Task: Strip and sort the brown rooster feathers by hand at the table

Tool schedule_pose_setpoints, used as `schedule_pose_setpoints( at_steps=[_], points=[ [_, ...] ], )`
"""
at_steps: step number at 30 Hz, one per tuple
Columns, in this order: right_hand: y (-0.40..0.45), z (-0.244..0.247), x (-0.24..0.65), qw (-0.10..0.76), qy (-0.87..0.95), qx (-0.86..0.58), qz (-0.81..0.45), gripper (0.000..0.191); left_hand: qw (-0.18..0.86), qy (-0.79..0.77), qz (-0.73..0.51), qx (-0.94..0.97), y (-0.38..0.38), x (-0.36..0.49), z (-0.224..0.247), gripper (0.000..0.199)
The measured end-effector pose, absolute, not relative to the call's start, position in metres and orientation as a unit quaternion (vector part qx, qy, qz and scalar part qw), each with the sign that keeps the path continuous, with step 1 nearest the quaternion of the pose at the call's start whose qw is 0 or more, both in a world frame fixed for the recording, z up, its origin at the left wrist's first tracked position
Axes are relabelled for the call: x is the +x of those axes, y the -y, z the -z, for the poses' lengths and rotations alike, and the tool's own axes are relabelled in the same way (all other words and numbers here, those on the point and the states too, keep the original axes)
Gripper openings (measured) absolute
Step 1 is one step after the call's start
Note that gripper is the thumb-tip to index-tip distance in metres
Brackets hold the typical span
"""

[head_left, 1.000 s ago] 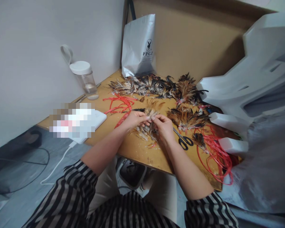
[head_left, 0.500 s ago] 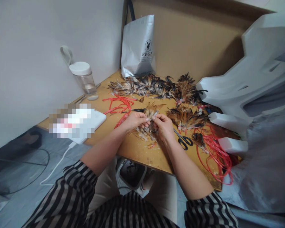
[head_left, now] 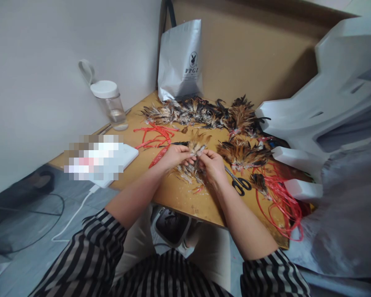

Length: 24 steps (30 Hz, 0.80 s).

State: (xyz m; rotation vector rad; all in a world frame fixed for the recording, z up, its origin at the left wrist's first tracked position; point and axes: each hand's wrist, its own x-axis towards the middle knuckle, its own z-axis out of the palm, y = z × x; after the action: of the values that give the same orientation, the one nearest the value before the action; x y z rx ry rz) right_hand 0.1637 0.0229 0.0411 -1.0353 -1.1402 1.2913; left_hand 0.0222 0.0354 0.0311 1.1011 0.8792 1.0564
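My left hand (head_left: 178,156) and my right hand (head_left: 212,163) meet over the wooden table, the fingers of both closed in a pinch on a small bunch of tan feathers (head_left: 199,141). The feather tips fan out above my fingertips; their quill ends are mostly hidden. Below the hands lies a loose heap of grey-brown feathers (head_left: 187,174). Black-handled scissors (head_left: 239,183) rest just right of my right wrist, blades partly hidden by it. Beyond them lies a fuller pile of brown feathers (head_left: 245,154). Red plastic strips (head_left: 157,134) lie past my left hand.
A long row of dark feather bunches (head_left: 200,112) lines the table's back, before a silver bag (head_left: 179,62). At left stand a water bottle (head_left: 111,107) and a white device (head_left: 126,159) with a cable. More red strips (head_left: 284,198) hang over the right edge. A bin (head_left: 170,226) sits below.
Both hands stay at nearly the same place. My right fingers have shifted slightly on the tan feathers, whose tips now spread a little differently.
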Motion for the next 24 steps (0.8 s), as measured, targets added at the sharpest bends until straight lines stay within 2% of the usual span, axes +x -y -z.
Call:
schedule_pose_setpoints(
  at_steps=[11, 19, 24],
  points=[
    [-0.0228, -0.0386, 0.1642, 0.53, 0.547, -0.461, -0.455, 0.02, 0.585, -0.394, -0.456, 0.542, -0.0372, 0.0222, -0.0271, 0.018],
    [-0.0242, -0.0375, 0.1657, 0.516, 0.517, -0.459, -0.505, 0.022, 0.563, -0.402, -0.465, 0.553, -0.0352, 0.0243, -0.0301, 0.021],
    [-0.0267, -0.0379, 0.1678, 0.541, 0.468, -0.435, -0.548, 0.025, 0.616, -0.389, -0.488, 0.48, -0.0346, 0.0231, -0.0313, 0.025]
  ],
)
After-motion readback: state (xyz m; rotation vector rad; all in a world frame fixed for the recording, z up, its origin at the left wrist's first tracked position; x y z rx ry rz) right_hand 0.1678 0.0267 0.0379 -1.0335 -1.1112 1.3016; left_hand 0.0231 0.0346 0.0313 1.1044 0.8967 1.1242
